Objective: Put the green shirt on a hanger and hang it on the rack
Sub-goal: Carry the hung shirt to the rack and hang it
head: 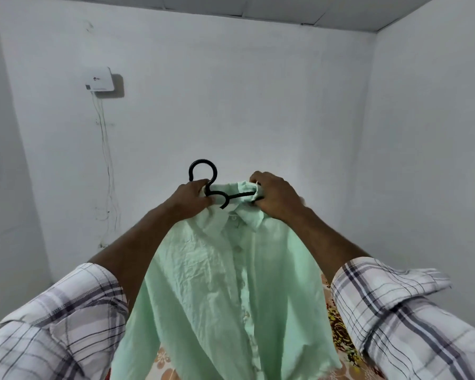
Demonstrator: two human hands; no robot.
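We held the green shirt (231, 283) up at mid-frame, a black hanger (203, 161) at its collar.
Our left hand (192, 197) gripped the hanger's neck and the collar edge; our right hand (277, 198) clutched the collar's other side around the hanger arm. The shirt hung between our plaid sleeves (66, 311), above floral bedding (340, 333) at the lower edge.

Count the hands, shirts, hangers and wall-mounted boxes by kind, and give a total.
hands: 2 (left hand, right hand)
green shirt: 1
black hanger: 1
wall box: 1
total: 5
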